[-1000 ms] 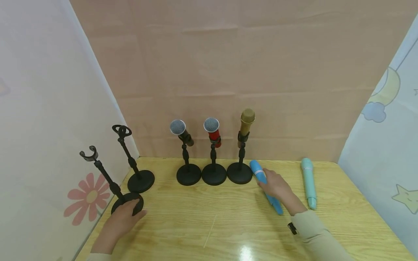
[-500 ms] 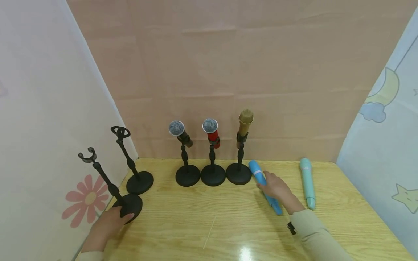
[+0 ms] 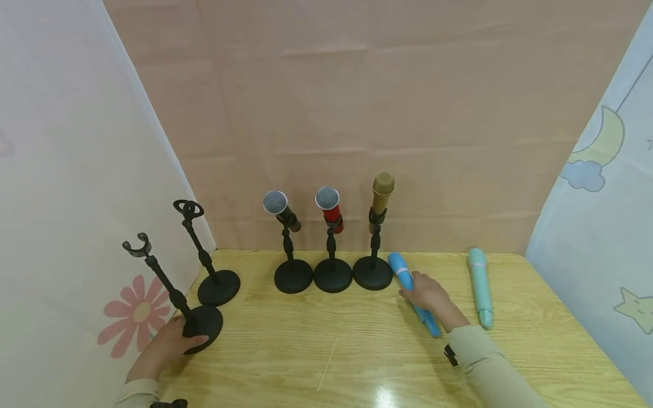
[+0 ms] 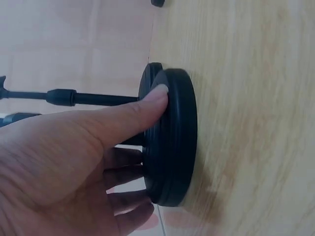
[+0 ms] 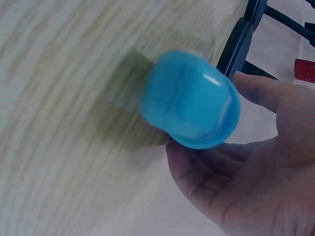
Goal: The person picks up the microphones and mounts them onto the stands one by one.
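Observation:
My left hand (image 3: 165, 347) grips the round black base (image 3: 209, 322) of an unloaded microphone stand by the left wall. In the left wrist view its thumb lies on the base (image 4: 181, 142), with the fingers curled at the other side. The stand's open clip (image 3: 139, 246) points up and left. A blue microphone (image 3: 401, 269) lies slantwise at the right, where my right hand (image 3: 429, 293) holds it round the middle. The right wrist view looks at the rounded end of the blue microphone (image 5: 189, 101); much of its body is hidden.
Behind the gripped stand is another bare stand (image 3: 219, 287). At the back, three stands carry a black microphone (image 3: 276, 203), a red microphone (image 3: 330, 211) and a gold microphone (image 3: 382, 191). A mint-green microphone (image 3: 480, 288) lies far right. Walls enclose the table (image 3: 306, 351).
My left hand has shifted left around the stand's base and taken hold of it from its left side. The right hand stays on the blue microphone, nearly unmoved.

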{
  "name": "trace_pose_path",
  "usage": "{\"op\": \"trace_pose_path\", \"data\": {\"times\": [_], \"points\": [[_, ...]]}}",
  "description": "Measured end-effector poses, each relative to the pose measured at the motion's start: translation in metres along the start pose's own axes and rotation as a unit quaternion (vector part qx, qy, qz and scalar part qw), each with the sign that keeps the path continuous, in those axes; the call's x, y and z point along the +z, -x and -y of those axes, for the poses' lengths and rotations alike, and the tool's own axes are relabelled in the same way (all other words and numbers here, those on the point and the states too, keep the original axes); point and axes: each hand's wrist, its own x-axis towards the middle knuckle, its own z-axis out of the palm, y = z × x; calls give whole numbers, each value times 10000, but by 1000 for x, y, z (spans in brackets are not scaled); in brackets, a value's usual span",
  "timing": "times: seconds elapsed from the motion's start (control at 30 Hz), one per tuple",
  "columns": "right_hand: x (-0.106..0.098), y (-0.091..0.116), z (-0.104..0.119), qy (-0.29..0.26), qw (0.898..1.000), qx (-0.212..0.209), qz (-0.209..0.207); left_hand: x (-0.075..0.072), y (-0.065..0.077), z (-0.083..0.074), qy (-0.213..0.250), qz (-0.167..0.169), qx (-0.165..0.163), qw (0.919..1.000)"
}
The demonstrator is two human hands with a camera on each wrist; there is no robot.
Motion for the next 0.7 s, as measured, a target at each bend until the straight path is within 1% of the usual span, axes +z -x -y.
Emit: {"op": "trace_pose_path", "data": {"times": [0.13,0.33,0.47,0.53,0.7], "points": [[1,-3,-1,0,10000,69,-9,0,0,2,-44,26,50,10000],[-1,-5,0,-33,9998,199,26,-2,0,-1,-166,17,68,9998],[-1,-4,0,-94,9998,188,-21,-1,2,-2,-210,34,75,9997],[-1,-4,-1,-187,9996,177,-91,0,3,-4,-196,49,89,9998],[-1,-2,-2,-638,9972,244,-310,3,5,-8,-227,6,241,9995]]}}
